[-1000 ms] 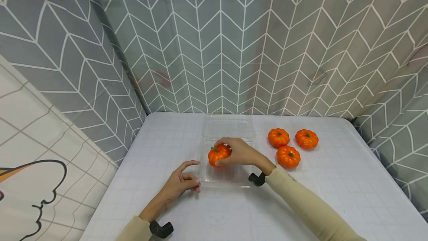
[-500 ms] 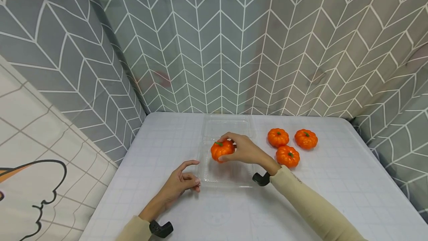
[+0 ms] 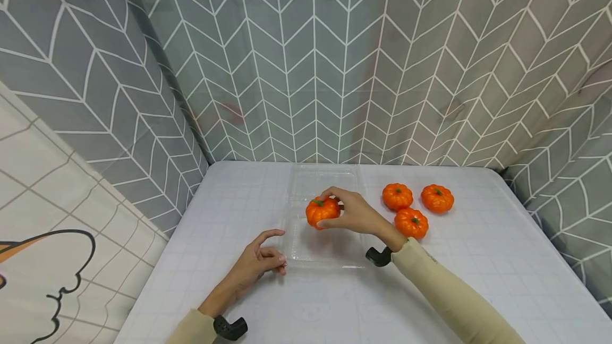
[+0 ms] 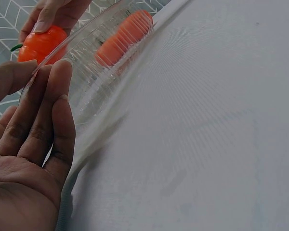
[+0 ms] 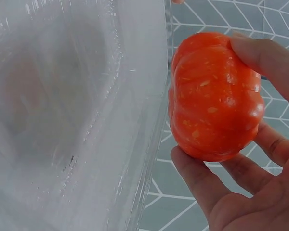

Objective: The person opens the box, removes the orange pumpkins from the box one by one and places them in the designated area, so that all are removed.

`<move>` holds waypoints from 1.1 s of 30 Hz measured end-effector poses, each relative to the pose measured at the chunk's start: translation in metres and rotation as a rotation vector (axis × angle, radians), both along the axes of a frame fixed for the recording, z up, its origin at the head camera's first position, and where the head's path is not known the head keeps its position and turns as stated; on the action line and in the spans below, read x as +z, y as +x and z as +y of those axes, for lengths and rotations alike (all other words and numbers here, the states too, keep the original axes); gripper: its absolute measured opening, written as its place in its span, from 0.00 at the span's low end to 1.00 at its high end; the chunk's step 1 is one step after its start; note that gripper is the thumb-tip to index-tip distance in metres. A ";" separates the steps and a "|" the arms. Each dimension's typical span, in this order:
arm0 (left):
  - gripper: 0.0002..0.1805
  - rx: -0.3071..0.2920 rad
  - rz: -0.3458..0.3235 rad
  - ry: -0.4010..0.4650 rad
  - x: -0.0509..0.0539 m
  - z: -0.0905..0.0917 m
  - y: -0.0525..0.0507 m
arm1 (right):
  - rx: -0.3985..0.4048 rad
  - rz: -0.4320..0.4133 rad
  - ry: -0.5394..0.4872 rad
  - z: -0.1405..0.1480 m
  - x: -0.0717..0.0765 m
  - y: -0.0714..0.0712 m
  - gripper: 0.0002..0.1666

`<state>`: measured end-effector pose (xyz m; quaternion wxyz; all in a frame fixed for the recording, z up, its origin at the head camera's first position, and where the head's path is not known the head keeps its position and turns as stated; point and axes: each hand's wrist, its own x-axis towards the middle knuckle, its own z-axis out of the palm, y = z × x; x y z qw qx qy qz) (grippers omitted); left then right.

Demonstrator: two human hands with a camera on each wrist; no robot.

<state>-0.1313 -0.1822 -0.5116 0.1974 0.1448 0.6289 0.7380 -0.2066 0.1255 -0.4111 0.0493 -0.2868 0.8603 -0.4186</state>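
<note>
A small orange pumpkin with a green stem is held between the thumb and fingers of my right hand, above the clear plastic container. In the right wrist view, the pumpkin hangs apart from the container wall. The clear container lies with its lid folded back behind it. At its left edge, my left hand pinches the rim; the left wrist view shows the rim between thumb and fingertips of this hand. Three more orange pumpkins stand at the right: one left, one right, one in front.
The white table reaches back to a grey patterned curtain. Curtain also hangs along the right side. A white checked cloth with a cartoon drawing covers the left side.
My right hand has moved the pumpkin slightly right and away from me, lifting it somewhat above the container. My left hand stays at the rim.
</note>
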 end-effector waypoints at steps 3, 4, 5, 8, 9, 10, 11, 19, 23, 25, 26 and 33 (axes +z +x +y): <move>0.41 -0.003 0.000 0.001 0.000 0.000 0.000 | -0.020 -0.006 -0.006 0.003 0.000 0.001 0.31; 0.41 -0.003 0.001 0.000 0.000 0.000 0.000 | -0.024 -0.005 -0.008 0.004 0.000 0.001 0.32; 0.41 -0.003 0.001 -0.002 0.000 0.000 0.000 | -0.026 -0.004 -0.014 0.006 0.000 0.001 0.32; 0.41 -0.001 0.001 -0.006 0.001 0.000 0.000 | -0.024 -0.001 -0.036 0.009 0.001 0.002 0.34; 0.41 -0.001 0.001 -0.008 0.001 0.000 0.000 | -0.020 0.000 -0.045 0.010 0.001 0.002 0.34; 0.41 -0.001 0.001 -0.010 0.001 0.000 0.000 | -0.018 0.000 -0.053 0.011 0.002 0.002 0.35; 0.41 -0.001 -0.001 -0.011 0.001 0.000 0.000 | -0.019 -0.002 -0.059 0.012 0.002 0.003 0.35; 0.41 -0.007 -0.003 -0.006 0.001 0.000 0.001 | -0.056 -0.001 -0.071 0.023 0.005 0.006 0.37; 0.41 -0.009 0.003 -0.003 0.001 0.000 0.001 | -0.075 0.003 -0.072 0.029 0.007 0.007 0.38; 0.41 -0.010 0.000 -0.005 0.001 0.000 0.001 | -0.088 0.009 -0.073 0.032 0.007 0.008 0.39; 0.41 -0.010 -0.001 -0.007 0.001 0.000 0.001 | -0.095 0.010 -0.074 0.034 0.007 0.009 0.40; 0.41 -0.012 -0.007 -0.007 0.001 -0.001 0.000 | -0.113 0.026 -0.104 0.045 0.005 0.012 0.40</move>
